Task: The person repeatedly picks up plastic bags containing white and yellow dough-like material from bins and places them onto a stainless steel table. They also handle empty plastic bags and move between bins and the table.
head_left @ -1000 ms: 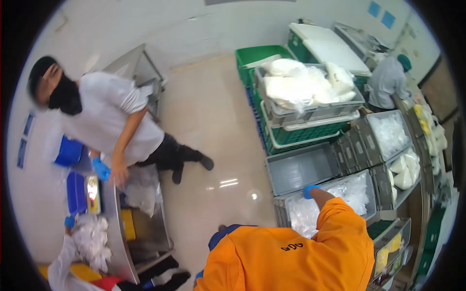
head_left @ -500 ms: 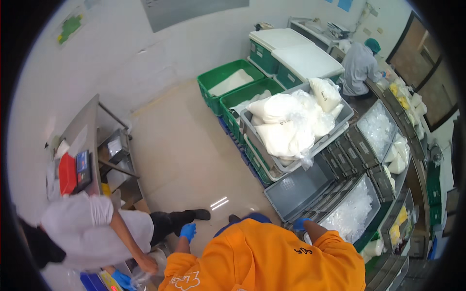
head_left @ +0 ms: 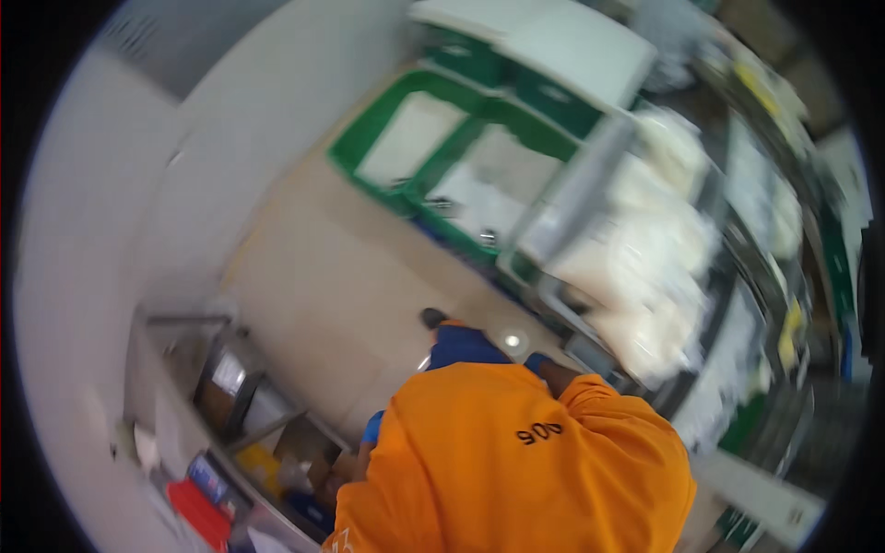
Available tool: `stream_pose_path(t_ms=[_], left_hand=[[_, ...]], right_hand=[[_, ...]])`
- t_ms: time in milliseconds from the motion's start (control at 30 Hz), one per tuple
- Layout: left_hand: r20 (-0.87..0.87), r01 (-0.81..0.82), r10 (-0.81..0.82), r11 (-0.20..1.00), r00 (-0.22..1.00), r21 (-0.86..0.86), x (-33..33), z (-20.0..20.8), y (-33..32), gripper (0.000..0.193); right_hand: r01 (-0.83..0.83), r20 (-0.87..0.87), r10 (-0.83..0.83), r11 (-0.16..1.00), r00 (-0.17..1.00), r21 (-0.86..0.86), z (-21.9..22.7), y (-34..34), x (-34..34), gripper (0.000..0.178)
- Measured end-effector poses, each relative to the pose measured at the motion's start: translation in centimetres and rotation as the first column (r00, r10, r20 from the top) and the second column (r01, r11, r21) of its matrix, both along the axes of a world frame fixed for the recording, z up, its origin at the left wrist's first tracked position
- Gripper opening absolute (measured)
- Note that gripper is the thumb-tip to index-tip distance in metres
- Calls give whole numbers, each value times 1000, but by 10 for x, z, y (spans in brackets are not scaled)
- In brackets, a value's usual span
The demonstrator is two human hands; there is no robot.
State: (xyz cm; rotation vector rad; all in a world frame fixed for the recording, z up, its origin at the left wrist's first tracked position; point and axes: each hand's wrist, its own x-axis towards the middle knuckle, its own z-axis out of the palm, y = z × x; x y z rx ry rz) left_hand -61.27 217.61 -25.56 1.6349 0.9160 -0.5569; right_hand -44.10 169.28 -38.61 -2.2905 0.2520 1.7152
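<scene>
My left hand [head_left: 371,429], in a blue glove, shows only in part at the left side of my orange top; its fingers are hidden. My right hand [head_left: 535,361], also blue-gloved, hangs low by my leg, its fingers blurred and partly covered. I cannot make out anything held in either hand. Nearest to the right hand is a grey crate [head_left: 564,306] heaped with clear bags of white contents [head_left: 636,267], blurred by motion. On the left-hand side, the steel table's lower shelf, with boxes [head_left: 304,452], lies closest to my left hand.
Two green crates [head_left: 350,152] with white material inside stand ahead, against larger green bins with white lids [head_left: 576,55]. A red object [head_left: 198,514] and a device with a blue screen [head_left: 217,479] are on the left table. More crates line the right, blurred.
My view has swung and moved forward, bringing the green crates and the bag-filled crate closer. The co-worker in white at the left has gone out of view. Both my hands show less.
</scene>
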Motion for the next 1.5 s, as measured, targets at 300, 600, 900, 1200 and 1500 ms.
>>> stream_pose_path(t_ms=[300, 600, 900, 1200, 1500], left_hand=[[168, -810, 801, 586, 575, -22, 54, 81, 243, 35], [-102, -496, 508, 860, 855, 120, 27, -12, 332, 54], [-70, -876, 907, 419, 415, 240, -67, -22, 477, 44], [117, -902, 894, -431, -432, -39, -15, 15, 498, 38], [-311, -269, 266, -962, -912, -34, 98, 50, 457, 37]], right_hand=[[42, 356, -407, 705, 841, 708, 36, 322, 428, 22], [-889, 609, 789, 219, -81, -402, 53, 633, 488, 15], [-668, 492, 469, 365, 733, 648, 125, 1012, 306, 27], [-633, 799, 494, -508, 342, 584, 338, 1449, 56, 37], [-294, 932, 244, -901, 267, 320, 370, 1661, -325, 33]])
